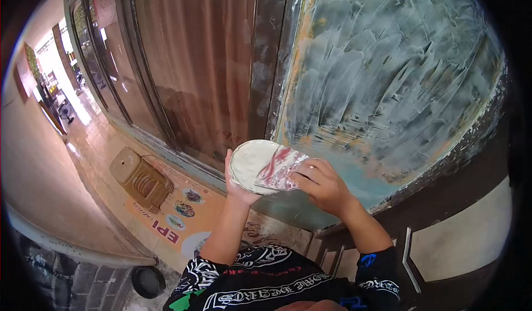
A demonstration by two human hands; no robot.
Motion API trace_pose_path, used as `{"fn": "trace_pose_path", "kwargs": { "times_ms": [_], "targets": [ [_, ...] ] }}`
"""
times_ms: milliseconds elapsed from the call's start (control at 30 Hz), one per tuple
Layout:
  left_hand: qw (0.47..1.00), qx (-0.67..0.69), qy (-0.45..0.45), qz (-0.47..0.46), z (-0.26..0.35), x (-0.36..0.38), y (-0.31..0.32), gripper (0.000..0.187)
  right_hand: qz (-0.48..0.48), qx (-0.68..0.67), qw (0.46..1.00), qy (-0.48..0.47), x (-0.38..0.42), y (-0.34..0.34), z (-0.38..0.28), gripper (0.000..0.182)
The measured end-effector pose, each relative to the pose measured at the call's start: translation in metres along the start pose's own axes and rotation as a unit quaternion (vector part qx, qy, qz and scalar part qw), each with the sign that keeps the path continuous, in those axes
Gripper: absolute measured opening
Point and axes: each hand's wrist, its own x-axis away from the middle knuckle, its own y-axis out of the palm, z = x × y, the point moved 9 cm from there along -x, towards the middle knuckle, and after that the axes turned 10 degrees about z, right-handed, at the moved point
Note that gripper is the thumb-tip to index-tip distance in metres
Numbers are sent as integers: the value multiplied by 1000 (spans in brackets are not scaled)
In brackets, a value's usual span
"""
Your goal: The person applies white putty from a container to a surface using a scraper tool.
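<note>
A round tub (252,164) with a smooth white paste across its top rests in my left hand (239,192). The palm and fingers are around its left side and underside. My right hand (323,184) is closed on a crinkled, shiny silver-and-red sheet (279,168), which looks like foil or plastic film. This sheet covers the right part of the tub, and the paste shows to the left of it. Whether the right fingers also hold a tool behind the sheet is hidden. Both hands are in front of a wall panel (382,78) smeared with whitish streaks.
A brown plastic stool (141,178) stands on the left, on an orange printed banner (169,214). Curtained glass (199,62) in dark frames rises ahead. A black round basin (148,281) sits lower left by a grey brick wall (77,278). A fan (66,111) stands far back.
</note>
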Motion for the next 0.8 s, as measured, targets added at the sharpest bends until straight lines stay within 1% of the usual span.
{"fn": "trace_pose_path", "kwargs": {
  "times_ms": [67, 133, 167, 233, 267, 300, 333, 367, 400, 467, 500, 567, 600, 633, 700, 733, 767, 800],
  "targets": [
    [1000, 6, -6, -11, -2, 0, 0, 80, 6, 4, 1000, 15, -1, -6, 4, 31],
    [998, 16, -12, 53, -4, -5, -13, 85, -3, -14, 999, 37, -2, -11, 16, 30],
    [998, 17, -13, 53, -6, -5, -12, 85, -4, -13, 999, 37, -3, -14, 20, 30],
    [996, 0, -67, -56, -20, 2, 19, 86, 89, -86, 984, 132, -11, -37, 41, 37],
    [997, -16, -65, -32, -21, -1, 12, 86, 97, -119, 969, 192, -16, -44, 49, 24],
    [996, 21, -68, -45, -23, -1, 11, 85, 97, -118, 969, 193, -18, -46, 60, 24],
    [996, 9, -73, -41, -27, -2, 11, 85, 85, -198, 927, 307, -10, -40, 92, 21],
    [996, -3, -78, -35, -30, -3, 10, 84, 71, -274, 865, 414, -1, -30, 116, 18],
    [996, -2, -78, -36, -31, -3, 12, 84, 71, -273, 865, 414, -8, -32, 121, 18],
    [996, 8, -91, -22, -34, -4, 15, 85, 129, -388, 789, 459, -14, -34, 136, 16],
    [996, 9, -91, -23, -35, -5, 16, 85, 129, -386, 790, 459, -18, -36, 141, 16],
    [995, 4, -96, -26, -38, -6, 17, 87, 143, -411, 761, 481, -18, -38, 155, 19],
    [995, -25, -92, 1, -39, -7, 16, 87, 137, -409, 755, 493, -14, -35, 165, 15],
    [995, -25, -92, 0, -40, -8, 16, 87, 137, -409, 756, 493, -13, -36, 172, 15],
    [994, 1, -104, -15, -43, -9, 18, 88, 73, -393, 764, 506, -14, -30, 175, 15],
    [994, -15, -109, -11, -44, -10, 17, 89, 80, -408, 742, 526, -14, -31, 171, 17],
    [994, 10, -110, -26, -44, -11, 16, 89, 80, -408, 742, 526, -18, -37, 168, 17],
    [994, 7, -105, -29, -43, -12, 17, 87, 40, -447, 708, 546, -19, -34, 162, 21]
  ]
}}
